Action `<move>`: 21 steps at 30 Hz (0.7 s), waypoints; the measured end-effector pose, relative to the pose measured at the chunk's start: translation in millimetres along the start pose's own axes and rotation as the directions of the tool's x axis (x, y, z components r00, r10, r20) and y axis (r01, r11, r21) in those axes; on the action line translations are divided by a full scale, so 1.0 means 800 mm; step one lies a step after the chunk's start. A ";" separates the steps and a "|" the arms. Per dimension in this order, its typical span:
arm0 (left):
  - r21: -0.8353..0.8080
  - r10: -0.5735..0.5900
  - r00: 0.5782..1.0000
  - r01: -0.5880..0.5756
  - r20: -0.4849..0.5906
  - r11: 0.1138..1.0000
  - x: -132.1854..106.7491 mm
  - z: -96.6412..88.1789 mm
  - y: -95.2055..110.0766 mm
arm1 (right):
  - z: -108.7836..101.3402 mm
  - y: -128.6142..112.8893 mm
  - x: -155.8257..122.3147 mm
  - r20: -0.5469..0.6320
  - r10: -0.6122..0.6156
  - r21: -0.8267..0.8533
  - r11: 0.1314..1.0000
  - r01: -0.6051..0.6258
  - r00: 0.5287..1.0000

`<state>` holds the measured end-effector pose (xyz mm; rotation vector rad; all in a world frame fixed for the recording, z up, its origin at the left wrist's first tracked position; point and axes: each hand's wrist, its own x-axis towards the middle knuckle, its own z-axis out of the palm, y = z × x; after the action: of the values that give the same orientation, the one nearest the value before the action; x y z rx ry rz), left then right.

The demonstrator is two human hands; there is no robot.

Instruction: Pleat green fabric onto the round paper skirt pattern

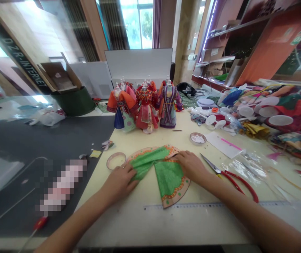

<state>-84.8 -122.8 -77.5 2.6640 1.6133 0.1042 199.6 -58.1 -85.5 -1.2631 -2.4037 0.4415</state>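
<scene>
A fan-shaped piece of green patterned cloth (163, 172) with an orange embroidered border lies folded on the cream tabletop (150, 225). My left hand (119, 182) presses and holds its left fold. My right hand (191, 166) holds down the top of the cloth near its narrow end. Red-handled scissors (228, 178) lie open to the right of my right hand, apart from it. A round ring of clear tape (116, 161) stands just beyond my left hand. Part of the cloth is hidden under both hands.
Several miniature costumed dress forms (145, 107) stand at the far side of the table. A metal ruler (213, 206) lies along the near side. To the right are a small round dish (198, 138), a plastic bag (245, 168), and heaped craft materials (279, 112). A dark mat (40, 147) lies left.
</scene>
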 end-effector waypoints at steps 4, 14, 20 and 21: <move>-0.087 0.019 0.994 -0.028 -0.109 0.996 0.015 0.002 0.020 | 0.010 -0.041 -0.021 0.061 -0.100 -0.041 0.994 0.103 0.993; -0.366 -0.132 0.966 0.043 -0.221 0.930 0.057 0.021 0.025 | 0.017 -0.022 -0.027 0.129 0.422 0.764 0.534 -0.361 0.897; -0.505 -0.250 0.943 0.108 -0.222 0.856 0.050 0.021 0.061 | 0.002 -0.008 -0.028 0.275 0.532 0.911 0.122 -0.393 0.801; -0.523 -0.249 0.946 0.108 -0.207 0.846 0.051 0.022 0.068 | 0.003 -0.009 -0.028 0.288 0.535 0.920 0.077 -0.385 0.794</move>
<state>-16.7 -111.6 -90.5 2.1508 1.6085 0.7995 205.4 -80.8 -88.6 -1.2347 -0.9490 1.6676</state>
